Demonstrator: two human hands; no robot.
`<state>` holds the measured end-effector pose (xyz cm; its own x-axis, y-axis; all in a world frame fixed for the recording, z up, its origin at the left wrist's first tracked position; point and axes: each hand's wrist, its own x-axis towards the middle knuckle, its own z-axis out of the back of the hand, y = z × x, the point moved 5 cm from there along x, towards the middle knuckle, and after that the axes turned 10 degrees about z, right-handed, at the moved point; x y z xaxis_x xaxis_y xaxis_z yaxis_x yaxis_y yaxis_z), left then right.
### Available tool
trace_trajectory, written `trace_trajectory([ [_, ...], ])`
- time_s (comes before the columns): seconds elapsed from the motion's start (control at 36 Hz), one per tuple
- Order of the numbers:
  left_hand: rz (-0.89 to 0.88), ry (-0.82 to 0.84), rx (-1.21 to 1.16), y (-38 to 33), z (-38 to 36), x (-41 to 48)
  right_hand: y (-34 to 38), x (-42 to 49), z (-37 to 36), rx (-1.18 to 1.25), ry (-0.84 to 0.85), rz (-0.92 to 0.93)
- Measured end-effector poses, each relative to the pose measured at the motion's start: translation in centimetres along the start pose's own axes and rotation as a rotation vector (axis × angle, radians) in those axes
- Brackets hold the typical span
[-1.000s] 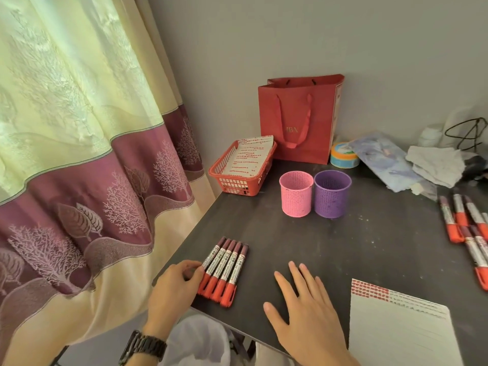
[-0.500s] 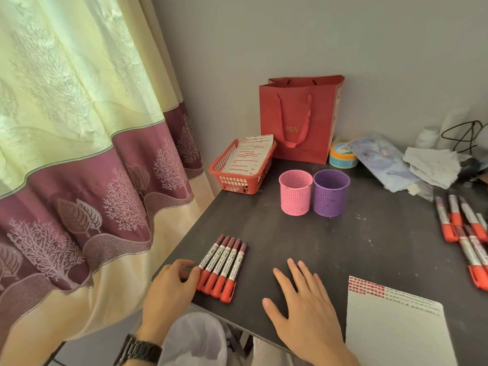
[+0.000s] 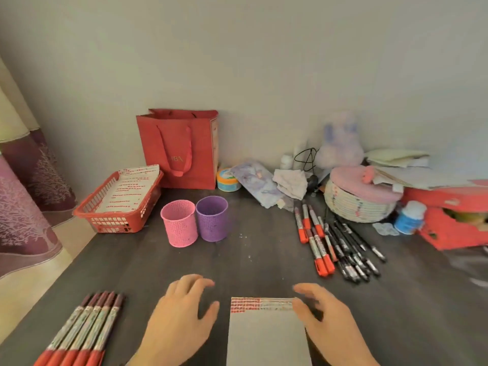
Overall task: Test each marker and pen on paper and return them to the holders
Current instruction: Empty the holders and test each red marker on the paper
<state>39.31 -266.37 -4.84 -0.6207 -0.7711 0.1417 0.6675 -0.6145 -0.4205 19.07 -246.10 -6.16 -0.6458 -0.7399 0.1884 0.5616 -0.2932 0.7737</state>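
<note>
Hard to read first: both hands are motion-blurred at the fingertips, and the wrists are cut off by the bottom edge.
- Left hand [image 3: 182, 313] grip: fingers loosely spread, thumb out, holding nothing. It sits over the bare worktop [image 3: 250, 260] just left of the paper [image 3: 266, 336].
- Right hand [image 3: 327, 320] grip: fingers loose and extended, nothing between them. It overlaps the paper's top right corner; can't confirm contact.
- Paper is cut off at the bottom. There's a band of red test marks along its top, too smeared to read.

Task items:
- Five red-capped markers [image 3: 87, 328] lie in a tight row bottom left, cap ends partly out of frame.
- More red markers [image 3: 314, 241] and black pens [image 3: 351, 252] lie loose mid-right; count unclear where they overlap.
- Pink holder [image 3: 179, 223] and purple holder [image 3: 212, 217] stand upright side by side and appear to touch. Their bottoms aren't visible.

Surface is dark and matt with a few pale specks. Along the back, against a plain wall [image 3: 264, 62]:
- red basket [image 3: 113, 223] with marked sheets
- red paper bag [image 3: 182, 149]
- round tin [image 3: 227, 180]
- woven lidded basket [image 3: 356, 207]
- orange-red box [image 3: 449, 223], cut off at right
- blurred pale plush [image 3: 340, 143] behind

Patterned curtain [image 3: 23, 207] at the left edge.
</note>
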Motion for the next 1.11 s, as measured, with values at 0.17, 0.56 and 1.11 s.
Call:
trace_trajectory([
  [0.17, -0.146, 0.329, -0.079, -8.7, -7.9, 6.1, -5.5, -1.1, 3.9, -0.581, 0.130, -0.076],
  [0.56, -0.242, 0.285, 0.202, -19.5, -14.2, 13.9, -7.2, -1.7, 3.8, -0.496, 0.065, -0.037],
  [1.11, 0.055, 0.180, 0.238, -13.7, -9.4, 14.2, -7.4, -1.9, 4.0, -0.453, 0.028, -0.052],
])
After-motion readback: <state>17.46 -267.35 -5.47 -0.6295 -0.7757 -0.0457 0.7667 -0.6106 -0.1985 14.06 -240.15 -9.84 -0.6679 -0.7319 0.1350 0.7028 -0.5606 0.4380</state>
